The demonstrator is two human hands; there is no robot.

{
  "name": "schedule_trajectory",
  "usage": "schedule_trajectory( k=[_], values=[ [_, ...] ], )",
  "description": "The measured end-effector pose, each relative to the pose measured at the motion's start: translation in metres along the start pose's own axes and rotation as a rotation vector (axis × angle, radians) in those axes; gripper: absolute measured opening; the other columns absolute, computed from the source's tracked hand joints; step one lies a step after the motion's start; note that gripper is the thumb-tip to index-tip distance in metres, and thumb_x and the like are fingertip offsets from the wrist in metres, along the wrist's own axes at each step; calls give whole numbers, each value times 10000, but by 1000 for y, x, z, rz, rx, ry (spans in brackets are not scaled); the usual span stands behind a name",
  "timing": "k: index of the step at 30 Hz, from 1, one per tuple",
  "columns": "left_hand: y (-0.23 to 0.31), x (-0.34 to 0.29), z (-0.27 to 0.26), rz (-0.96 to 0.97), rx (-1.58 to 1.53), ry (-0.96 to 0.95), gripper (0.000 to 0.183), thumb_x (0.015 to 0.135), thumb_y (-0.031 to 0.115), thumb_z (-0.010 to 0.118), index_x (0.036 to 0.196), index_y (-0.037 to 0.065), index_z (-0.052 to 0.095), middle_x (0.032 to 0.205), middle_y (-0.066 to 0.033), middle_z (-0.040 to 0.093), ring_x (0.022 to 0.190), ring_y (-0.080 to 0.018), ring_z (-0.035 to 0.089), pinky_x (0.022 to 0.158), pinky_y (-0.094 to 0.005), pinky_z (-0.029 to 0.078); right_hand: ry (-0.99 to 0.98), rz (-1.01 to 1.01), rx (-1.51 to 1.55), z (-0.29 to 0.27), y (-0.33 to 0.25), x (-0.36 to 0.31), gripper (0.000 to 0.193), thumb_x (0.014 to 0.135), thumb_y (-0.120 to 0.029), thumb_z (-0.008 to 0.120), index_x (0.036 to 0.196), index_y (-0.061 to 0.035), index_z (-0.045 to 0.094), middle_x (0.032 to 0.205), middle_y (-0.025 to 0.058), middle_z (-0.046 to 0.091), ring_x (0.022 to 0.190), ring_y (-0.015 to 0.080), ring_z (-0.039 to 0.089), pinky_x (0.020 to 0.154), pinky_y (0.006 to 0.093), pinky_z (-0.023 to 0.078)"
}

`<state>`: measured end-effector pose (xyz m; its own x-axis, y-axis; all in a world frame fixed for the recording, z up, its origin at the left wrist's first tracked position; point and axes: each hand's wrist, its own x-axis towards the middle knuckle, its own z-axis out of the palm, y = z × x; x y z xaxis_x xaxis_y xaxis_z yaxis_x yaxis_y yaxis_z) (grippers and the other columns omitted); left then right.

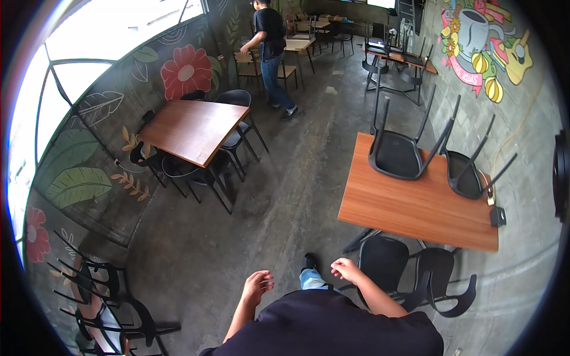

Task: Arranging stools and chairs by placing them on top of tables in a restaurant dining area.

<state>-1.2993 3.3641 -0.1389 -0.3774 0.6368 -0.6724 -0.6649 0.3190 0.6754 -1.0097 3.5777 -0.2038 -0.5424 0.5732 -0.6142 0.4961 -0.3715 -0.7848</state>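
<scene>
My left hand [257, 286] hangs in the air before my body over the grey floor, its fingers loosely bent and a little apart, with nothing in it. On the other side, my right hand [346, 270] is likewise raised and empty, fingers loosely curled but not closed. Nearest to the right hand is a black chair [383, 264] on the floor, which it does not touch. Beyond that chair stands a brown wooden table [409, 207]. Two black chairs, one nearer [396, 155] and one by the wall [463, 175], rest upside down on its top.
At left stands another brown table [196, 127] ringed by black chairs [202, 175]. Several black chairs [113, 296] are stacked on a table at the lower left. A person [270, 47] is beside a light wooden chair [246, 68] farther back. A painted wall [516, 113] bounds the right.
</scene>
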Motion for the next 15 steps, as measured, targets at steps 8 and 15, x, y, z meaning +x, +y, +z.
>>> schedule_trajectory(
  k=[8,15],
  values=[
    [153,126,29,121,51,100,205,891,192,534,1017,41,594,843,-70,636,671,-189,611,618,-303,505,-382,-152,-482,-58,-103,164,197,880,-194,597,990,-36,640,829,57,687,717,125,634,664,282,514],
    [238,229,64,235,17,78,203,894,196,524,1012,48,599,842,-60,639,655,-161,604,611,-293,496,50,-297,-104,-88,-231,244,189,925,-225,562,960,-42,599,826,46,654,711,114,603,602,254,482]
  ],
)
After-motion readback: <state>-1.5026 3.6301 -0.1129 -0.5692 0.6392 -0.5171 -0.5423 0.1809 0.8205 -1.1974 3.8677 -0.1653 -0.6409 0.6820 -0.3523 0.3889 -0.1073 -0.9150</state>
